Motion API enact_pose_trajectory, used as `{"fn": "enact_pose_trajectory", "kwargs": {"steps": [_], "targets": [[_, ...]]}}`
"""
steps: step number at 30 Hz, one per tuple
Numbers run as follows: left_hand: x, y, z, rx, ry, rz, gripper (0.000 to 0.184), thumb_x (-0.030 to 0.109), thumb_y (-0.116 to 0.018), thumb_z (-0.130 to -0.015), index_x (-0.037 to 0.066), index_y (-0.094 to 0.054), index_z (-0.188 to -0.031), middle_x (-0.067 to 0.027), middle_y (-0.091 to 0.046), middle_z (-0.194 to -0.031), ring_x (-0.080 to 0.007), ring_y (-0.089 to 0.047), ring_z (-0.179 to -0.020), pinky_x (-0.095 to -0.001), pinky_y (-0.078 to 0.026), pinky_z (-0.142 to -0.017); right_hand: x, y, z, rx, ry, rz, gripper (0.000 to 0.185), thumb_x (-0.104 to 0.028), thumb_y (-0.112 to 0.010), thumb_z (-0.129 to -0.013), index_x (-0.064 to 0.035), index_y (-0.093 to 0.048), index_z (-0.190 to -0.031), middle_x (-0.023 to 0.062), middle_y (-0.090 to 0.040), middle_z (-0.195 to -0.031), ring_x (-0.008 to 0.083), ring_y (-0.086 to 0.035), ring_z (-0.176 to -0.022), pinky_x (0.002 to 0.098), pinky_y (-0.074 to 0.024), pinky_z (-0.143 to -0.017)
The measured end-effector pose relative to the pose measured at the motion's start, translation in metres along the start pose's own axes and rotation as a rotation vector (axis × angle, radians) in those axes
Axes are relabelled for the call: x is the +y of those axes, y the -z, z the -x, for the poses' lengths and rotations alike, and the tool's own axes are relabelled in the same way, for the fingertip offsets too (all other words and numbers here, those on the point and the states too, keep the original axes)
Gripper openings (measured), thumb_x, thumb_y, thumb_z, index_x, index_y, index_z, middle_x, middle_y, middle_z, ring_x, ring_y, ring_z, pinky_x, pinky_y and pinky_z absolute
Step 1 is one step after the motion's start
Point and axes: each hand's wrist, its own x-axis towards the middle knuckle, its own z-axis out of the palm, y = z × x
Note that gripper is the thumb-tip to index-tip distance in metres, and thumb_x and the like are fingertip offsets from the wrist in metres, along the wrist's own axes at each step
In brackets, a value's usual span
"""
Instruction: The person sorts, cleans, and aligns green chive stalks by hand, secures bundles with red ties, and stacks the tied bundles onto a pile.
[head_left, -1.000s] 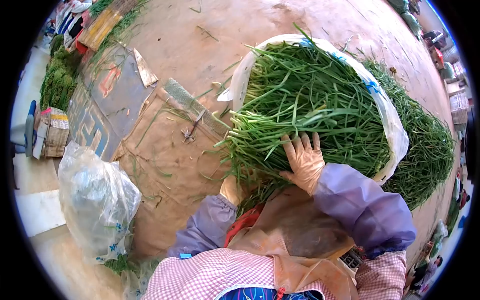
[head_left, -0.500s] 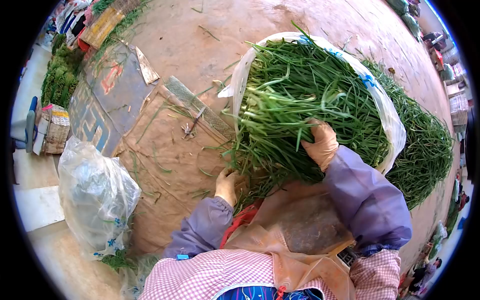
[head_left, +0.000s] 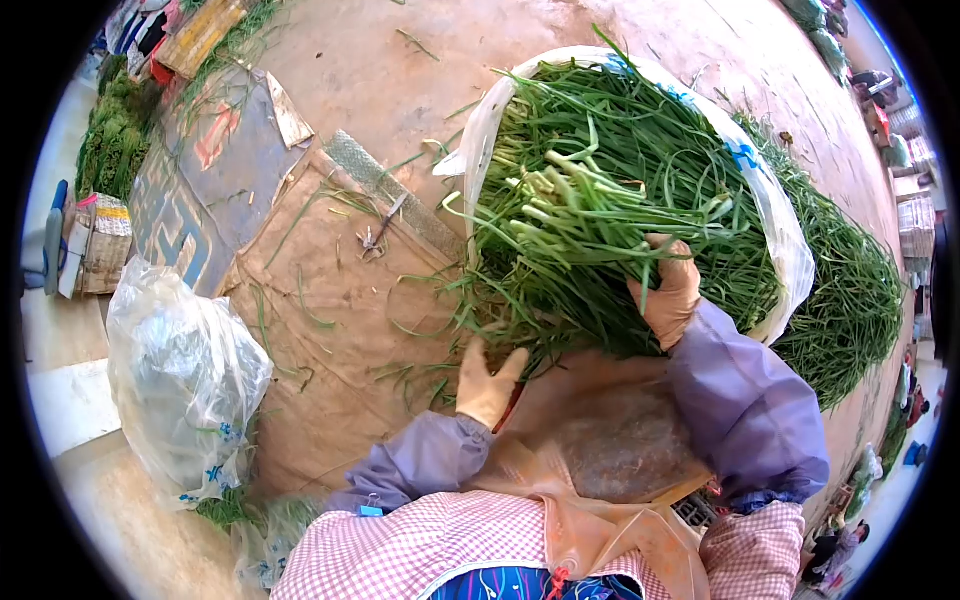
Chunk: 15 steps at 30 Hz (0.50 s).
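A bunch of long green stalks (head_left: 570, 205), pale ends towards the left, is gripped by my gloved right hand (head_left: 668, 290). It lies over more greens (head_left: 640, 120) inside an open white plastic bag (head_left: 775, 220). My gloved left hand (head_left: 490, 382) is below and left of the bunch, thumb and fingers apart, with nothing in it. Loose stalks (head_left: 540, 325) lie just above that hand, at the bag's lower edge.
A clear plastic bag (head_left: 185, 375) stands at the left. A small metal tool (head_left: 385, 228) rests on the brown sheet (head_left: 330, 300). Another heap of greens (head_left: 850, 290) lies right of the white bag. Boxes and people are at the far edges.
My right hand has gone from lying spread on the greens to gripping a bunch, its pale ends now lifted and shifted right. My left hand has come out from beside the stalks and opened.
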Motion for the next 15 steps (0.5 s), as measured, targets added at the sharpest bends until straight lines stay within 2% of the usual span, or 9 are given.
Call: {"fn": "enact_pose_trajectory", "kwargs": {"steps": [1,4,5,8,9,12,13,14,15], "targets": [[-0.019,-0.009,-0.008,0.02,-0.016,-0.23,0.055,0.021,-0.074,-0.083,-0.004,-0.052,-0.126,-0.0146,-0.064,-0.116,-0.0239,-0.06,-0.107,-0.0339,-0.045,-0.095,0.003,0.001,0.001,-0.021,-0.007,-0.027,0.043,-0.007,-0.077,-0.062,-0.0082,-0.062,-0.102,0.0109,-0.065,-0.098,0.0353,-0.06,-0.095,0.0424,-0.048,-0.084],[-0.033,-0.037,-0.027,-0.129,-0.158,-0.182,0.052,0.021,-0.075,-0.082,-0.004,-0.054,-0.124,-0.0123,-0.066,-0.113,-0.0216,-0.061,-0.101,-0.0329,-0.048,-0.09,0.007,0.001,0.006,-0.13,0.078,-0.032,0.046,-0.007,-0.077,-0.061,-0.0094,-0.062,-0.104,0.0107,-0.064,-0.099,0.0352,-0.06,-0.095,0.0425,-0.0477,-0.085],[-0.025,-0.042,-0.029,-0.18,-0.033,-0.116,0.056,0.023,-0.077,-0.081,-0.003,-0.053,-0.125,-0.0117,-0.065,-0.114,-0.0209,-0.06,-0.104,-0.0331,-0.047,-0.092,0.004,0.004,0.009,-0.169,0.022,-0.023,0.048,-0.007,-0.078,-0.06,-0.0098,-0.062,-0.105,0.0105,-0.064,-0.101,0.0349,-0.06,-0.097,0.0429,-0.0474,-0.086],[-0.023,-0.062,-0.035,-0.188,-0.022,0.183,0.076,0.035,-0.079,-0.078,-0.008,-0.046,-0.131,-0.0206,-0.058,-0.126,-0.0288,-0.055,-0.117,-0.0357,-0.041,-0.101,0.002,0.006,0.014,-0.208,0.052,0.0,0.05,-0.006,-0.079,-0.059,-0.0104,-0.062,-0.106,0.0106,-0.064,-0.102,0.0352,-0.059,-0.099,0.0434,-0.0468,-0.088],[-0.026,-0.064,-0.036,-0.153,-0.031,0.205,0.074,0.03,-0.081,-0.077,-0.008,-0.046,-0.13,-0.0198,-0.059,-0.124,-0.0267,-0.055,-0.116,-0.0346,-0.042,-0.1,0.004,0.006,0.015,-0.239,0.041,0.014,0.053,-0.01,-0.079,-0.061,-0.0102,-0.059,-0.11,0.0111,-0.063,-0.104,0.0341,-0.058,-0.102,0.0447,-0.0441,-0.093],[0.01,-0.053,-0.016,-0.017,0.07,0.101,0.078,0.029,-0.083,-0.076,-0.006,-0.042,-0.133,-0.0197,-0.054,-0.131,-0.0272,-0.053,-0.118,-0.0341,-0.042,-0.1,-0.006,0.011,0.007,-0.541,-0.012,0.411,0.055,-0.019,-0.078,-0.067,-0.01,-0.056,-0.116,0.0107,-0.061,-0.107,0.032,-0.057,-0.107,0.0479,-0.0397,-0.098],[-0.003,-0.057,-0.019,-0.056,0.038,0.213,0.078,0.028,-0.083,-0.077,-0.004,-0.041,-0.135,-0.0193,-0.052,-0.133,-0.027,-0.053,-0.119,-0.0347,-0.042,-0.101,-0.014,0.008,0.007,-0.676,0.002,0.578,0.058,-0.028,-0.076,-0.071,-0.0093,-0.052,-0.121,0.0105,-0.06,-0.108,0.0299,-0.055,-0.112,0.0508,-0.0365,-0.101],[-0.026,-0.064,-0.026,-0.097,0.004,0.326,0.079,0.028,-0.083,-0.077,-0.003,-0.04,-0.136,-0.0188,-0.049,-0.136,-0.0267,-0.052,-0.12,-0.0353,-0.042,-0.101,-0.021,0.003,0.008,-0.811,-0.032,0.64,0.057,-0.033,-0.073,-0.075,-0.0087,-0.052,-0.122,0.0118,-0.06,-0.114,0.032,-0.053,-0.115,0.0553,-0.0327,-0.104],[-0.038,-0.07,-0.03,-0.137,-0.031,0.439,0.079,0.027,-0.083,-0.077,-0.001,-0.039,-0.137,-0.0183,-0.047,-0.138,-0.0265,-0.051,-0.121,-0.0359,-0.043,-0.101,-0.027,-0.001,0.012,-0.841,0.04,0.677,0.062,-0.036,-0.074,-0.074,-0.0082,-0.052,-0.125,0.0115,-0.058,-0.119,0.0316,-0.052,-0.117,0.0551,-0.031,-0.106]]}}
